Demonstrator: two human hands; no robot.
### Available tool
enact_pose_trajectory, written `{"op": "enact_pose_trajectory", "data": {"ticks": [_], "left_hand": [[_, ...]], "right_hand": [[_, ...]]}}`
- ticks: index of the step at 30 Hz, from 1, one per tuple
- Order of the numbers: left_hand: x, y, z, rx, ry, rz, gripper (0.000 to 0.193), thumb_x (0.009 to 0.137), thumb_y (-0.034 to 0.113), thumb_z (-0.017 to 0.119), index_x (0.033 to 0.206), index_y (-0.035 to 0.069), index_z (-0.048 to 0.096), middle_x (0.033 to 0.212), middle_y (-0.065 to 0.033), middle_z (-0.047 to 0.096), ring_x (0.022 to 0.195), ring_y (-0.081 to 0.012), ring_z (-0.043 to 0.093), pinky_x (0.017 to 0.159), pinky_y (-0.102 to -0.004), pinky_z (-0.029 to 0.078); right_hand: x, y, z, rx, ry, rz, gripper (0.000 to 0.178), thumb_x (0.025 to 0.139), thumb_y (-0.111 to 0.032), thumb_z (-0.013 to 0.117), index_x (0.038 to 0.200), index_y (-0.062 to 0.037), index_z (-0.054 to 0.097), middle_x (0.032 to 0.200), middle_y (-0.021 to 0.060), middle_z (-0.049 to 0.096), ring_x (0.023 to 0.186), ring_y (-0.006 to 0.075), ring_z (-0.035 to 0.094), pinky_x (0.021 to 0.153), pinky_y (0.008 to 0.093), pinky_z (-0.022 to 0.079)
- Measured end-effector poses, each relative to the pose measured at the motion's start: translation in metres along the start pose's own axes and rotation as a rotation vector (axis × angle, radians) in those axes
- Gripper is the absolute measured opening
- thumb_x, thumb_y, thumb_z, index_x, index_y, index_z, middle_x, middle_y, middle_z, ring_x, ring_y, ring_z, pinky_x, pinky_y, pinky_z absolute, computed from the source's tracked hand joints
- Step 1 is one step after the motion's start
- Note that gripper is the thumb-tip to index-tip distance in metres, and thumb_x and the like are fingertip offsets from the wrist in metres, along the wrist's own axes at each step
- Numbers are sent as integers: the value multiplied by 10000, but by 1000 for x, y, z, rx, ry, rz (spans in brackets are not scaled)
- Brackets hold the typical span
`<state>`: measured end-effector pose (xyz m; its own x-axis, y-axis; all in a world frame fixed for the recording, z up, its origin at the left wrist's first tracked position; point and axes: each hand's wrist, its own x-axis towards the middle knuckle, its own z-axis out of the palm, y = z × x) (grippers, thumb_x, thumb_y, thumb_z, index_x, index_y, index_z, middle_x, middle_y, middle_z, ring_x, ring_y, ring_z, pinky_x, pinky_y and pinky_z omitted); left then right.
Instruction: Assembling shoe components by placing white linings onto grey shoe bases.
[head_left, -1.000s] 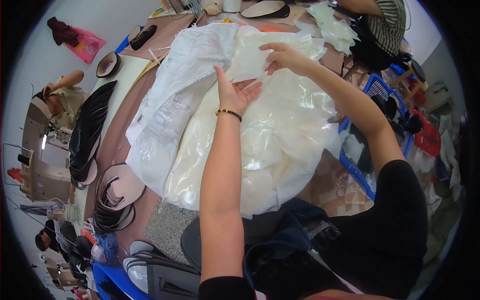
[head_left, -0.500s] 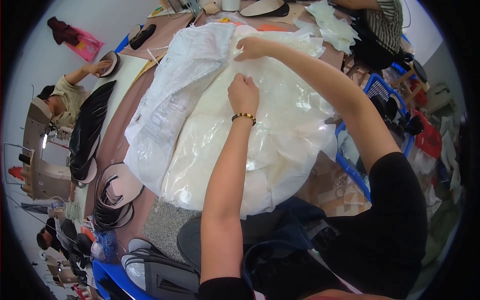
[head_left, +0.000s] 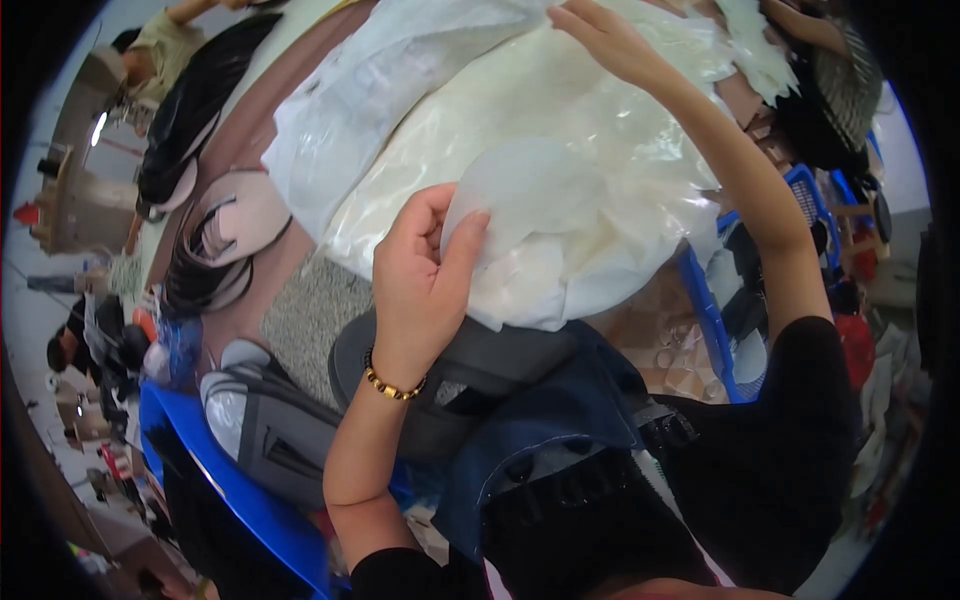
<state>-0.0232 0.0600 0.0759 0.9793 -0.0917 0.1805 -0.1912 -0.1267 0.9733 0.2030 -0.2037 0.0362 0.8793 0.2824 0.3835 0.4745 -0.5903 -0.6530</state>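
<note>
My left hand [head_left: 425, 275] is closed on a thin, translucent white oval piece [head_left: 525, 195], with the thumb on its near face and the fingers behind. The piece is raised in front of a heap of glossy cream-white sheets [head_left: 610, 120]. At the far end of the heap, close to the top of the view, my right hand [head_left: 600, 35] lies with its fingers stretched out toward the left, touching or just over the sheets. Nothing shows in it. A crumpled white plastic bag [head_left: 330, 130] lies along the left side of the sheets.
Dark grey shoe parts [head_left: 500, 365] lie near my lap. A blue bin [head_left: 215, 460] holds grey shoe parts [head_left: 290, 430] at lower left. Stacked pink-and-black pieces [head_left: 245, 210] and black pieces [head_left: 200, 110] lie along the left. A blue basket [head_left: 705, 320] stands at right; co-workers sit beyond.
My left hand has left the sheets, come back toward me and now holds up the white oval piece. My right hand stays at the heap's far end. The view has tilted toward my lap.
</note>
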Motion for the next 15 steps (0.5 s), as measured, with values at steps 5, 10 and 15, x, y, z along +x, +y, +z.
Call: {"op": "enact_pose_trajectory", "data": {"ticks": [5,10,15], "left_hand": [[-104,-14,-30,-171,289,-225,272,912,22,619,1127,1,455,928,-65,609,783,-73,579,658,-206,467],[-172,-28,-41,-173,490,-376,361,889,-16,635,1138,32,378,882,-44,565,742,-57,550,638,-179,447],[-195,-28,-67,-41,708,-186,263,898,3,632,1062,22,427,838,-27,557,697,-34,507,597,-181,419]], "right_hand": [[-131,-151,32,841,-672,141,110,975,-145,540,956,-38,522,1106,104,609,985,129,598,854,258,473],[-155,-192,81,694,-875,215,106,935,-40,576,1031,-8,545,1037,88,624,935,86,584,801,220,467],[-136,-223,151,718,-843,45,158,935,-55,569,1070,12,614,940,79,655,869,103,603,766,238,476]]}}
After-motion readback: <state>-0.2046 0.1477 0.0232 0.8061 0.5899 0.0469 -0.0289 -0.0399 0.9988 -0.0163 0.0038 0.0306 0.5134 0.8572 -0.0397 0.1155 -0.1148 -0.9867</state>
